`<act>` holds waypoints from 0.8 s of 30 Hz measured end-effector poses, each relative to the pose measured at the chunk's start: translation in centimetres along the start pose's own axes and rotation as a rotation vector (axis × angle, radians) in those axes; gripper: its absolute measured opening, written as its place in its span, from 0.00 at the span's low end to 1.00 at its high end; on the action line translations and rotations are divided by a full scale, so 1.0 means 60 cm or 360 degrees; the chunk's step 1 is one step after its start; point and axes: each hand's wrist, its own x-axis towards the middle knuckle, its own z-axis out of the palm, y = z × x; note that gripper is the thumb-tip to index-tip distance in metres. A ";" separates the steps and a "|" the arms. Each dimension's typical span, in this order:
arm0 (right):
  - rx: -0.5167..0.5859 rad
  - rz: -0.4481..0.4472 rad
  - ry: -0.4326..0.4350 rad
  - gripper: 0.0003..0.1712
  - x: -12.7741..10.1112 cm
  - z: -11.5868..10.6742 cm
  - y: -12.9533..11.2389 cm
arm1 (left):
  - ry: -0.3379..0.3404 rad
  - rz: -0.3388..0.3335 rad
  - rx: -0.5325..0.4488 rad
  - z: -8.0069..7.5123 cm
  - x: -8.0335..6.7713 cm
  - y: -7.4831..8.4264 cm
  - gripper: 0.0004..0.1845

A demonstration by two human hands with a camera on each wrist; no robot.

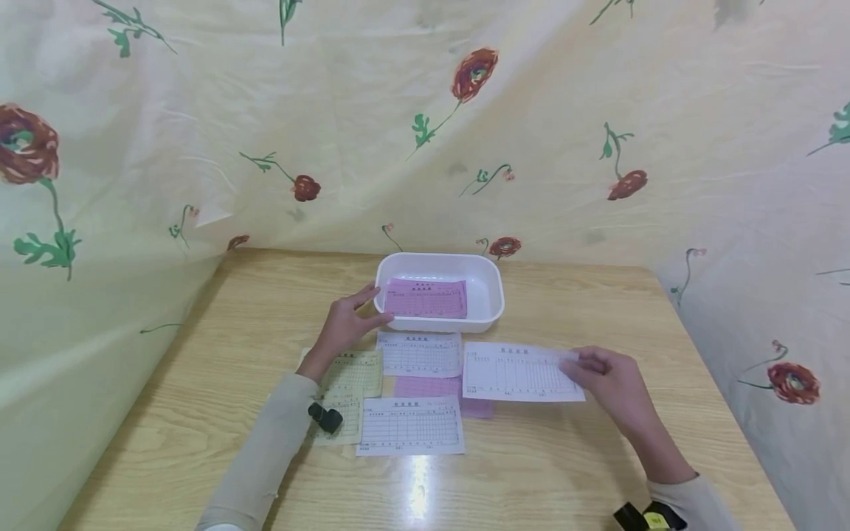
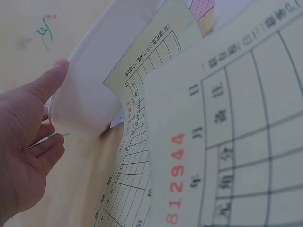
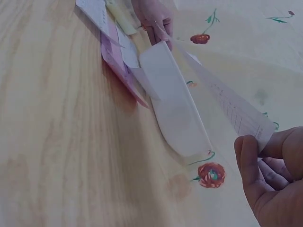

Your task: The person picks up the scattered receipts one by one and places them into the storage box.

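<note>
Floral cloth backdrop, draped behind and at both sides. Wooden table. White tray at 12 o'clock, holding pink form. Loose forms at 6 o'clock of tray. White form at 4 o'clock, edge pinched by right hand. Left hand, fingers relaxed, thumb spread, touching tray's 9 o'clock rim.
</note>
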 end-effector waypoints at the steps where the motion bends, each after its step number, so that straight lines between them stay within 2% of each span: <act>1: -0.0003 0.0002 0.0000 0.32 0.003 0.000 -0.002 | 0.0004 -0.0001 0.0000 0.000 0.000 0.000 0.42; 16: 0.0050 -0.0107 -0.0009 0.29 0.053 0.005 -0.044 | 0.0000 0.0011 0.0002 0.000 0.003 -0.002 0.42; 24: 0.0131 -0.0118 0.0005 0.28 0.086 0.012 -0.066 | 0.0004 0.0007 -0.0004 0.000 0.003 -0.001 0.42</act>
